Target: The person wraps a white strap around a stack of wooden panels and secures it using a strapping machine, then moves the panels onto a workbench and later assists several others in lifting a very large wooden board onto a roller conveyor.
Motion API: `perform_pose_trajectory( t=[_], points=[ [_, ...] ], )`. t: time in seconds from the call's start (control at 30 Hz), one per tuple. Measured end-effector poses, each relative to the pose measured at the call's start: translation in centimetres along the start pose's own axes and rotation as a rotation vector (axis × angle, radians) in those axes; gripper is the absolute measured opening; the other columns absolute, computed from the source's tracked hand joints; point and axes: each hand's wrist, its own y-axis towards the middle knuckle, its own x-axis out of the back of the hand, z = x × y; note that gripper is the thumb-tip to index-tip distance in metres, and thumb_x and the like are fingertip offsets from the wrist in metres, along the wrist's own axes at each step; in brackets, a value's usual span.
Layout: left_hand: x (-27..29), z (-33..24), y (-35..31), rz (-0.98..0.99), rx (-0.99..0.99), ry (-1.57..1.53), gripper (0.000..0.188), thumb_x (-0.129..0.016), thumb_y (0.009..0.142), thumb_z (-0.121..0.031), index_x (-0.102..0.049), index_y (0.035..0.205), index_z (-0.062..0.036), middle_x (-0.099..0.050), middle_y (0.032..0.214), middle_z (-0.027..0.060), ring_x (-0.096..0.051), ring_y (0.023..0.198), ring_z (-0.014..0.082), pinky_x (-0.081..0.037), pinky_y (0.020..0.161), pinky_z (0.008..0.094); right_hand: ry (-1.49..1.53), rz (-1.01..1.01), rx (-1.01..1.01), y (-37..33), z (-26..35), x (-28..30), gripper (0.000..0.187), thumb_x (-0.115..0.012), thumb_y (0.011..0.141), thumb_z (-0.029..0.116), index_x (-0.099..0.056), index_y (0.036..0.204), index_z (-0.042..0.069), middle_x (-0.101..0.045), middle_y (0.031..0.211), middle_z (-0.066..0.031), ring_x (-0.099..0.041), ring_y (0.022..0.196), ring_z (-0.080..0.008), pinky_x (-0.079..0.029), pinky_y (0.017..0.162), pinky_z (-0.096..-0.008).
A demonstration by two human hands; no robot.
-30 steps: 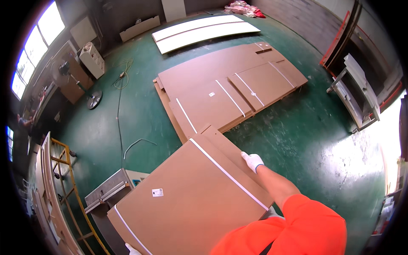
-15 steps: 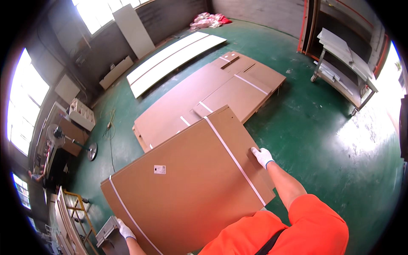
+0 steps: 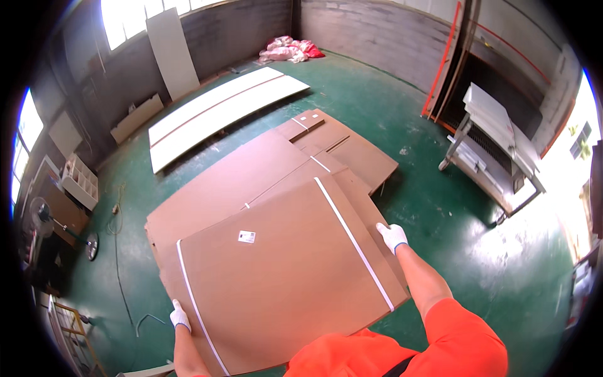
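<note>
Between my two white-gloved hands is a large flat cardboard package (image 3: 282,289), bound with two white straps and bearing a small white label. My left hand (image 3: 180,315) grips its left edge, with the fingers mostly hidden underneath. On the right edge my right hand (image 3: 392,236) is closed, thumb on top. The package's far part overlaps a low stack of flat cardboard packages (image 3: 213,182) in front of me; whether it rests on them I cannot tell. More strapped cartons (image 3: 352,157) lie on the right part of that stack.
Long white panels (image 3: 220,110) lie low beyond the stack. At right stands a wheeled cart (image 3: 483,163) with boards. A standing fan (image 3: 69,232), a cable (image 3: 118,264) and a yellow-framed trolley (image 3: 72,327) are at left. Pink-red sheeting (image 3: 292,49) lies by the far wall.
The package has moved forward over the stack, hiding more of its near side, and looks flatter. Both hands moved with it. The grey box beside my left hand is out of sight.
</note>
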Motion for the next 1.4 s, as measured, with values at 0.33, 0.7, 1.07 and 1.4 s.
perform_pose_trajectory(
  t=[0.33,0.7,1.07,1.4],
  points=[
    [-25.3,-3.6,-6.6,0.087,0.194,0.521,0.081,-0.051,0.094,-0.064,-0.066,0.120,0.0109,-0.066,0.124,0.0309,-0.063,0.119,0.0417,-0.048,0.101,0.0458,-0.374,0.048,-0.201,26.0,-4.1,2.3,0.074,-0.075,0.079,0.056,-0.070,0.110,-0.011,-0.071,0.108,-0.0317,-0.070,0.102,-0.0424,-0.053,0.088,-0.0438],
    [-48.4,-4.7,-7.3,0.031,0.392,0.647,0.083,-0.048,0.093,-0.068,-0.070,0.112,0.0095,-0.068,0.116,0.0317,-0.064,0.114,0.0443,-0.048,0.100,0.0464,-0.170,0.197,-0.170,54.4,-9.4,-6.2,0.053,-0.079,0.084,0.037,-0.071,0.105,-0.012,-0.074,0.098,-0.0202,-0.071,0.088,-0.0290,-0.054,0.079,-0.0384],
    [-63.7,-0.3,4.3,-0.136,0.273,0.297,0.075,-0.055,0.098,-0.061,-0.071,0.082,0.0107,-0.060,0.066,0.0164,-0.051,0.065,0.0239,-0.045,0.067,0.0442,-0.023,0.299,0.067,73.0,-2.4,-21.9,0.051,-0.078,0.087,0.036,-0.071,0.110,-0.009,-0.075,0.098,-0.0160,-0.068,0.087,-0.0227,-0.053,0.080,-0.0360],
    [-68.0,10.7,-7.6,-0.377,0.539,0.622,0.104,-0.066,0.085,-0.070,-0.037,0.150,0.0052,-0.043,0.150,0.0314,-0.048,0.136,0.0426,-0.041,0.113,0.0473,-0.436,0.214,0.092,78.6,-6.0,-28.2,0.090,-0.063,0.094,0.058,-0.040,0.148,-0.011,-0.044,0.153,-0.0277,-0.043,0.143,-0.0379,-0.035,0.117,-0.0413]
  ],
)
